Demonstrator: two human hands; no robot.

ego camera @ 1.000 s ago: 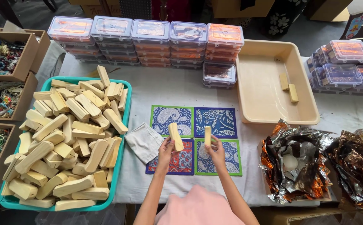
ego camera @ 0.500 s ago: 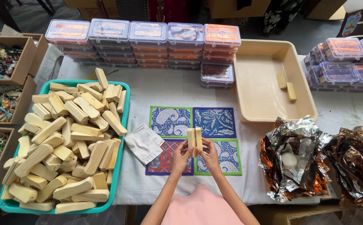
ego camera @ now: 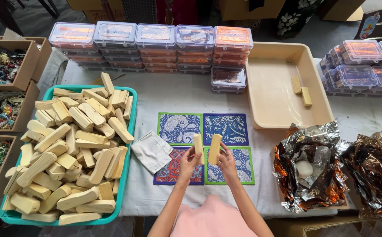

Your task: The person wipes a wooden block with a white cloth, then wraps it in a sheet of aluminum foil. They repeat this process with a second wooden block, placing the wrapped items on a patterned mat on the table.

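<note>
**Two wooden blocks held upright over patterned mats**

Seen from above, a white-covered table [ego camera: 186, 94] fills the view. At far left, cardboard boxes [ego camera: 6, 66] hold beads and cords. Next to them a teal tub [ego camera: 129, 131] is heaped with pale wooden blocks [ego camera: 68, 149]. Just right of the tub lies a folded grey cloth [ego camera: 152, 151].

At centre, four patterned mats [ego camera: 180, 128] lie in a square, two blue above, a red-and-blue and a green-edged one below. Over the lower pair, the person's left hand [ego camera: 187, 163] grips a left block [ego camera: 198, 148] upright, and the right hand [ego camera: 227, 162] grips a right block [ego camera: 214, 149] upright. Both blocks stand close together, slightly apart, fingers closed round their lower ends.

Behind the mats runs a row of stacked clear lidded containers [ego camera: 156, 44]. To the right sits a beige tray [ego camera: 272, 96] with two small blocks [ego camera: 301, 91] inside. Further right, more containers [ego camera: 362, 61] are stacked, and crumpled foil wrappers [ego camera: 314, 166] lie at the near edge.
</note>
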